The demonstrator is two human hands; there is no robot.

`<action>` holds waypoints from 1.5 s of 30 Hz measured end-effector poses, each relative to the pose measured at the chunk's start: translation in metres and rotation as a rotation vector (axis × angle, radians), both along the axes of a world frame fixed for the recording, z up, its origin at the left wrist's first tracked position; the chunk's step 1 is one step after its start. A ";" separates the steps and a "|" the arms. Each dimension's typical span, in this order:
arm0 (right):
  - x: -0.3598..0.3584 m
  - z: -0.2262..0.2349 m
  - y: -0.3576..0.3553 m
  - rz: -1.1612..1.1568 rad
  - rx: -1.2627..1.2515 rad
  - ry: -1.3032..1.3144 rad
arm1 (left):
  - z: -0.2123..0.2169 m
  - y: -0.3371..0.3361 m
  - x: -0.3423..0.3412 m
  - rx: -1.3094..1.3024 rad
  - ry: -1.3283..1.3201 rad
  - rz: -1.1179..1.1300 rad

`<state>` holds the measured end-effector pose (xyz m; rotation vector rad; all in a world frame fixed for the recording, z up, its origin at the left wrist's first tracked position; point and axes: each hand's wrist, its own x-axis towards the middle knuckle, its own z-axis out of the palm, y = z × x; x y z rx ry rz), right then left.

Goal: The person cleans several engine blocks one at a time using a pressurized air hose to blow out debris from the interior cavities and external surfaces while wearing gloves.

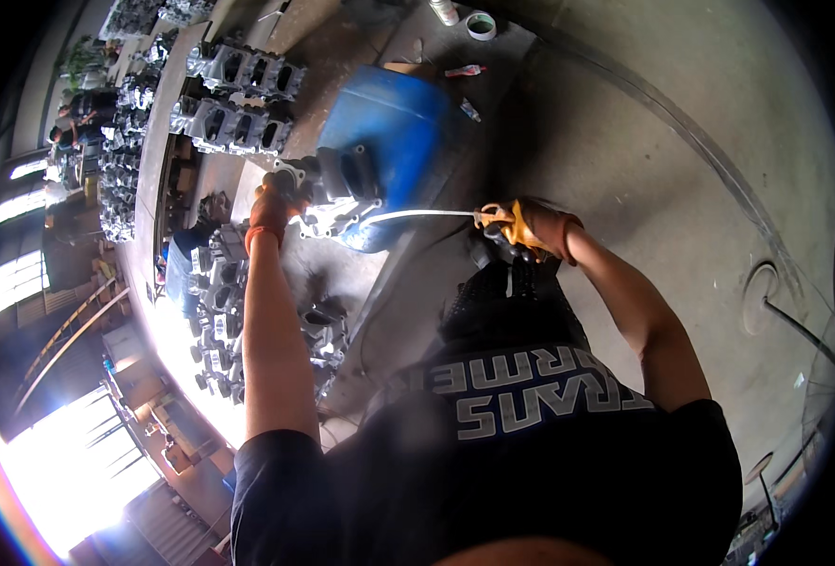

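My left hand (270,206), in an orange work glove, is closed on one end of a grey metal casting (347,179) with large port openings. The casting rests over the blue plastic drum (389,108) and partly covers it. In a yellow-orange glove, my right hand (528,228) is wrapped round the near end of a tool with a long, slightly bent pale shaft (419,213). That shaft points left, its far end meeting the casting's lower side. Whether the tip goes inside an opening I cannot tell. The glove hides most of the tool's handle.
Several similar castings (238,125) stand in rows to the left, with more below (219,311). A tape roll (481,25), a white can (444,11) and a red-white tube (465,70) lie beyond the drum. Another person (83,123) is far left. A thin stand (804,335) is at right.
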<state>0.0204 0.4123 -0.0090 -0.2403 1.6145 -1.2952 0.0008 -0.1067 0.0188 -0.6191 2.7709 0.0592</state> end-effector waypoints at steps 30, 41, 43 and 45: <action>-0.007 -0.004 -0.020 -0.092 0.147 0.078 | -0.013 -0.011 -0.003 0.011 -0.013 0.024; -0.017 0.046 -0.041 0.195 0.451 0.365 | 0.000 -0.002 0.003 0.073 -0.031 0.052; 0.001 0.022 -0.022 0.296 0.390 0.499 | -0.013 -0.016 -0.001 0.016 -0.062 0.061; 0.011 0.027 0.007 -0.183 -0.182 -0.535 | -0.017 -0.013 -0.006 -0.010 -0.077 0.060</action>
